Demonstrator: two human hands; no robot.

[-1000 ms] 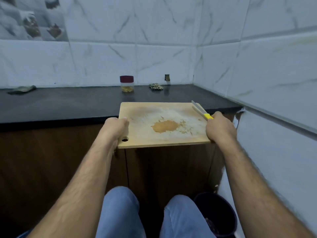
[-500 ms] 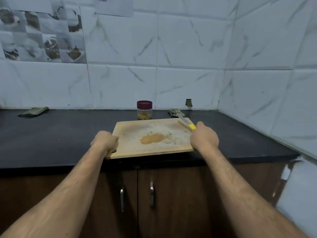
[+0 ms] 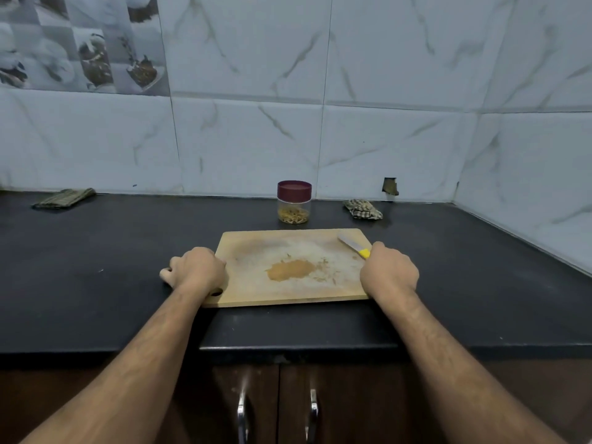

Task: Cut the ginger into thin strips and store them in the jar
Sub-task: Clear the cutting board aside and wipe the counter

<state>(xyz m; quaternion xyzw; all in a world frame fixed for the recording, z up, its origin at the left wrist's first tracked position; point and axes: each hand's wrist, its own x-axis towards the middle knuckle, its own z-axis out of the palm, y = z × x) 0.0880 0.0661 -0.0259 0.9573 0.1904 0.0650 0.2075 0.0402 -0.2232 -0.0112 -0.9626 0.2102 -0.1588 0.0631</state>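
two cabinet handles (image 3: 277, 415) sit nearest, under the black counter (image 3: 96, 283). on it lies the cutting board (image 3: 256, 293), stained orange at centre. the left hand (image 3: 195, 270) curls round the board's 9 o'clock edge; the right hand (image 3: 389, 273) grips the 3 o'clock edge and the yellow-handled knife (image 3: 354, 246), blade pointing to 10 o'clock. past the fingers, at 12 o'clock, the lidded jar (image 3: 294, 202) holds ginger strips (image 3: 293, 215), well apart from both hands.

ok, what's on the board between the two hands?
Head view: between left hand and right hand, the board carries only an orange-brown stain and ginger scraps.
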